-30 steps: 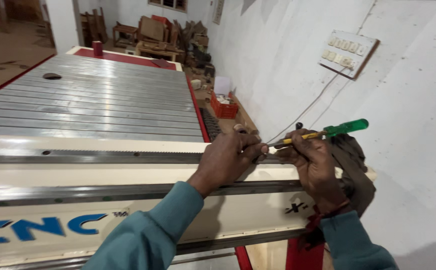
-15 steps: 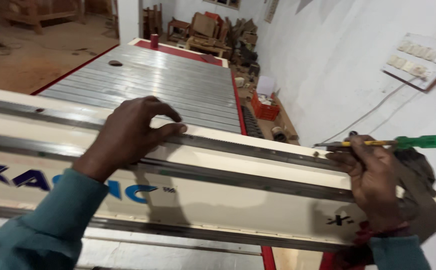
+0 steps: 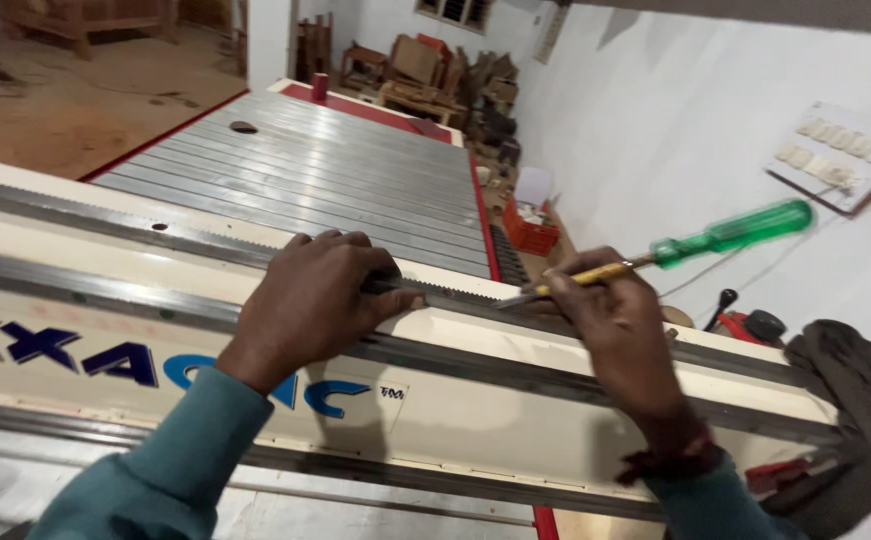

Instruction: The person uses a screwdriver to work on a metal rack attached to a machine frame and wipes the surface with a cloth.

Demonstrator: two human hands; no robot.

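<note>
The left hand (image 3: 311, 300) had slid back along the toothed rail (image 3: 206, 243), fingers curled pressing it; the right hand (image 3: 616, 325) apparently pinched a green-handled screwdriver (image 3: 656, 255).

Woodworking workshop: router bed (image 3: 336, 170), stacked furniture (image 3: 436, 75)

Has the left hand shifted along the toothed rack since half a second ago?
Yes. The left hand has slid along the toothed rack toward the right hand and screwdriver.
</note>
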